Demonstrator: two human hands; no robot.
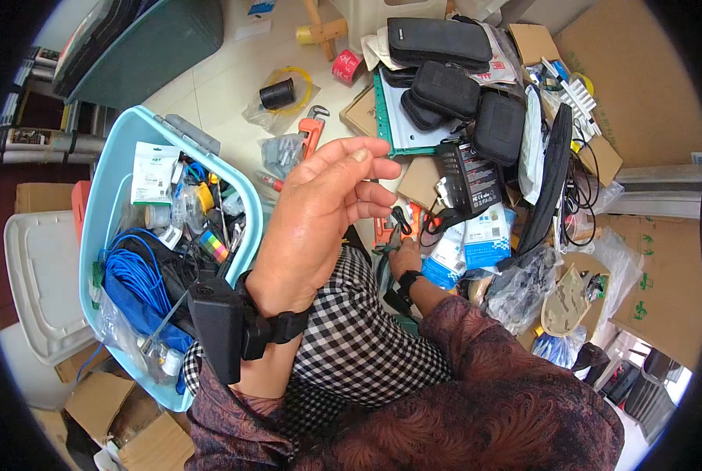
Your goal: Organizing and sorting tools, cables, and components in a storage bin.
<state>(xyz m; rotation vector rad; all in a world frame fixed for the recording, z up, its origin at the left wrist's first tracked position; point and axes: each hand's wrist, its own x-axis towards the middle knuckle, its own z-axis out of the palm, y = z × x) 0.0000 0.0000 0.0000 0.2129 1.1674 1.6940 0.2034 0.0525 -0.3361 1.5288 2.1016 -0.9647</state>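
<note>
My left hand (319, 200) is raised palm up in the middle of the view, its fingers loosely bent and apart, with nothing in it. Lower down, my right hand (406, 259) reaches to the floor beside an orange tool or case (384, 229) and a black cable (402, 218). Its fingers look closed around a dark grey piece (395, 238) whose kind I cannot make out. Just right of that hand lie blue-and-white packets (486, 235) and a black box with white print (470, 182). Beyond my left hand is an orange pipe wrench (311, 132).
At the left stands a light blue bin (250, 206) with blue cable (137, 271), tools and packets. Black zip cases (447, 88) are piled at the back right. Cardboard (645, 86) walls the right side. A black spool (277, 95) and a red tape roll (348, 66) lie farther back.
</note>
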